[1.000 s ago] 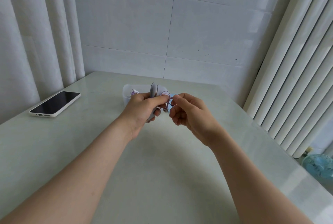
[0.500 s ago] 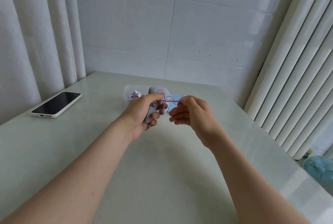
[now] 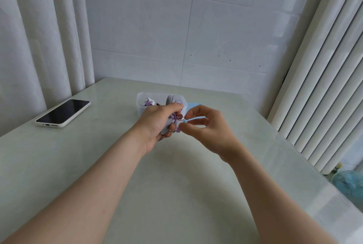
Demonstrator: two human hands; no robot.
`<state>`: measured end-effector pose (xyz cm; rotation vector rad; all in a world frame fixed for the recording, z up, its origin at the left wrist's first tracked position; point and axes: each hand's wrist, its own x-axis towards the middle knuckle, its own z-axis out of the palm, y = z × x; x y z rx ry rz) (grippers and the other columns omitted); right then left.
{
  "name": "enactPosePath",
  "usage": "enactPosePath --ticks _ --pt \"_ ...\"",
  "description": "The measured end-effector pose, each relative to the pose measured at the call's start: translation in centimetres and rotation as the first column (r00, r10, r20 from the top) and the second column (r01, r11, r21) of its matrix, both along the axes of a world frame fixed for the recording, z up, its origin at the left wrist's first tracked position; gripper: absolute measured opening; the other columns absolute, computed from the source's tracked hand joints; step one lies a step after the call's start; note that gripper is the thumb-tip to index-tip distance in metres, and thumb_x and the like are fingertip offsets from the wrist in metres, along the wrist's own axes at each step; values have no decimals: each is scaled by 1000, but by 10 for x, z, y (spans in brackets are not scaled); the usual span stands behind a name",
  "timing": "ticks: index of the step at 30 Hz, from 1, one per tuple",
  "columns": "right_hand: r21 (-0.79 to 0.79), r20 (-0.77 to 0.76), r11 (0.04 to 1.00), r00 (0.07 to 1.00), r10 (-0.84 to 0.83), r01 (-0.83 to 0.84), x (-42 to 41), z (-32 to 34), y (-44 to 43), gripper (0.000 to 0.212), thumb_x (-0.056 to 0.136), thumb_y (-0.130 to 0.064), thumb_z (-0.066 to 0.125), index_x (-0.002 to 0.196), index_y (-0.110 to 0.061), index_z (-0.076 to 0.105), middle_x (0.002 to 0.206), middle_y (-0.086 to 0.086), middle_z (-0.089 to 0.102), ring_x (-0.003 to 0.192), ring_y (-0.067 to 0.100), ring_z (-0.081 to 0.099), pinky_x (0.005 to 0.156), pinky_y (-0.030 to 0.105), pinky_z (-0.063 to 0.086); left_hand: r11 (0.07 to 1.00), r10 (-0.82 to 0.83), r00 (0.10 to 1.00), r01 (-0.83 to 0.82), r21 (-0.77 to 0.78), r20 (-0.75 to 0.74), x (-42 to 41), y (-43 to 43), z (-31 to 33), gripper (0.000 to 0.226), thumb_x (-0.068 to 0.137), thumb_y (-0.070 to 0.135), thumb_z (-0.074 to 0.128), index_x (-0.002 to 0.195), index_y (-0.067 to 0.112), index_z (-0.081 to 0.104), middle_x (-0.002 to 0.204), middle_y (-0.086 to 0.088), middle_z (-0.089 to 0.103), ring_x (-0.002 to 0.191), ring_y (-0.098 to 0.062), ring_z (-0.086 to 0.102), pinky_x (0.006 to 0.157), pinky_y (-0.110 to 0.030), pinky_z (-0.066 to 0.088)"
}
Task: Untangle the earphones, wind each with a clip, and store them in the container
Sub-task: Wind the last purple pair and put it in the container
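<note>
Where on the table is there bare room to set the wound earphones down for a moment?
Widest bare patch: the table nearer the person than the left hand and right hand. Another lies between the phone and the container. Right of the right hand is bare too. Crowded: both hands, container and blue item bunch together mid-table.
</note>
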<state>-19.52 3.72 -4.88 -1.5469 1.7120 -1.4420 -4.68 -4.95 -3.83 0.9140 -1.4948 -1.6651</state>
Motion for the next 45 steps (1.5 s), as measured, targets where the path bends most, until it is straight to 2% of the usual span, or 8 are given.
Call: enactPosePath --ticks 8,15,22,29,35,39,43,45 --pt "-163 -203 986 976 -76 43 0 -6 -8 12 93 -17 78 85 -26 78 83 -11 77 78 12 72 72 24 54 997 -79 997 79 11 19 0 -1 -1 23 88 46 72 79 25 65 72 -7 54 54 -17 46 60 -30 34" --pt "-169 36 985 999 -26 32 -5 -1 -5 15 101 -13 68 89 -6 74 76 12 72 66 19 66 77 45 58 998 35 999 -33 48 -37 1 -5 -4 23 91 43 76 89 20 71 77 3 65 55 -12 45 57 -27 36" --pt "-83 261 996 965 36 -15 -11 1 -2 18 98 -21 74 92 -5 78 77 11 74 75 21 67 72 31 53 986 -164 982 167 20 -97 7 -1 -4 20 87 30 80 99 17 71 82 0 63 51 -11 37 59 -28 31" --pt "-28 341 998 938 64 -58 -13 0 -3 23 97 -22 74 90 -2 77 77 17 70 75 28 68 74 34 52 988 -107 994 108 -112 15 7 0 -4 18 90 35 76 90 18 72 76 1 62 53 -16 38 60 -31 28" --pt "-4 563 996 823 73 -85 -15 1 -4 21 97 -23 74 95 -2 75 85 11 66 76 22 60 74 32 54 967 -102 991 121 -226 92 6 1 -3 24 87 38 72 73 20 68 66 -8 41 61 -25 32 58 -36 16" --pt "9 581 996 811 66 -87 -6 -2 -8 29 104 -22 65 102 5 72 88 17 65 80 25 54 69 32 56 964 -104 993 112 -239 49 3 4 -5 29 72 46 72 78 17 71 82 -14 47 69 -31 34 63 -40 19" --pt "-16 541 1000 841 5 4 5 -1 -13 35 108 -18 58 103 15 67 90 26 70 76 32 61 71 36 61 978 -96 995 90 -186 -23 3 -1 -7 26 79 42 74 79 16 72 81 -12 53 58 -26 41 72 -46 28" --pt "-49 442 995 895 -57 87 7 0 -13 27 107 -15 59 101 10 67 82 23 74 67 30 67 68 41 65 980 -88 996 83 -182 -23 1 -2 -8 25 84 39 74 78 15 70 81 -13 51 56 -23 42 68 -42 32"
